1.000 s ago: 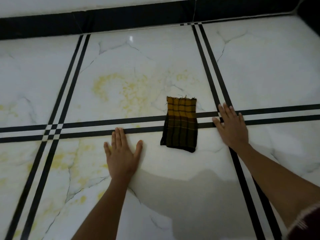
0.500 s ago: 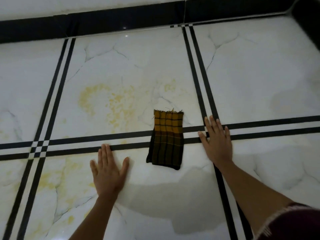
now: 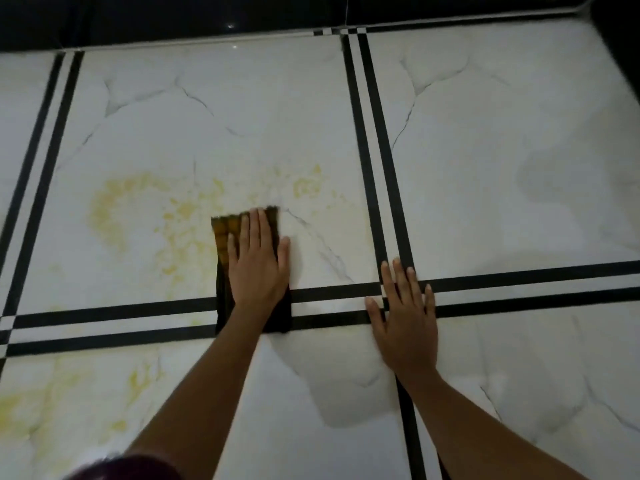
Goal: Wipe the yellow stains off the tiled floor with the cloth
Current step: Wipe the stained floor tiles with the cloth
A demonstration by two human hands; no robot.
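A folded yellow-and-black checked cloth (image 3: 222, 233) lies on the white marble-look floor tile (image 3: 242, 116), reaching down over the black double stripe. My left hand (image 3: 258, 265) lies flat on top of it, fingers together and pointing away, pressing it to the floor. Yellow stains (image 3: 138, 209) spread over the tile just left of the cloth, and a smaller yellow patch (image 3: 306, 185) sits beyond it to the right. My right hand (image 3: 405, 323) rests flat and empty on the crossing of the black stripes, apart from the cloth.
More yellow stains (image 3: 138, 379) mark the near-left tile. Black double stripes (image 3: 377, 161) run between the tiles. A black skirting (image 3: 173, 19) closes the floor at the far side and at the right corner. A dull patch (image 3: 346, 393) shows between my forearms.
My left hand has left the bare floor and come down on the cloth, which has slid forward and left toward the stains. The right hand has stayed planted.
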